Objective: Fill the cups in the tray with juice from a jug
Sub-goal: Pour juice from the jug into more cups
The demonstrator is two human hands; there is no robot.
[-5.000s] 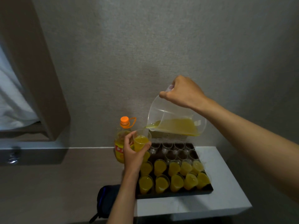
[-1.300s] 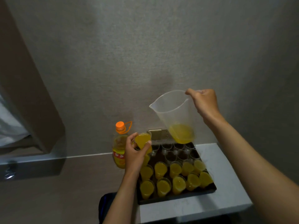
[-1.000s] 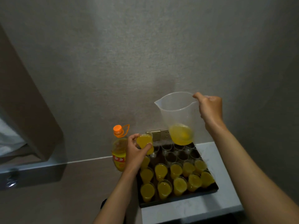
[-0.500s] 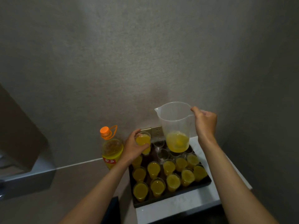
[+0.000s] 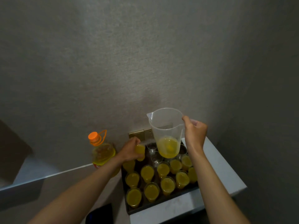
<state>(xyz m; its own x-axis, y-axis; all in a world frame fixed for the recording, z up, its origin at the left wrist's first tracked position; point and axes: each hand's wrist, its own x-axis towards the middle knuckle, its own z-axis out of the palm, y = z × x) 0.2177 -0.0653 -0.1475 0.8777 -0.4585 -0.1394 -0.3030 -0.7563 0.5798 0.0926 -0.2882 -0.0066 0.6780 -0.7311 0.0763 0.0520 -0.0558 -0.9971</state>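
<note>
While the left hand grips a filled clear plastic cup at the black tray's back-left corner, set it down level (crowded neighbours); the right hand holds the translucent plastic jug upright above.

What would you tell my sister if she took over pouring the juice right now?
Left hand grips a filled cup at the tray's far left corner, low over its spot.
Right hand holds the jug by its handle, upright above the tray's back rows, with only a little juice in the bottom.
Done: the near rows of cups hold juice.
Left: a few clear cups at the back look empty. The jug will probably need a refill from the bottle standing left of the tray.
</note>
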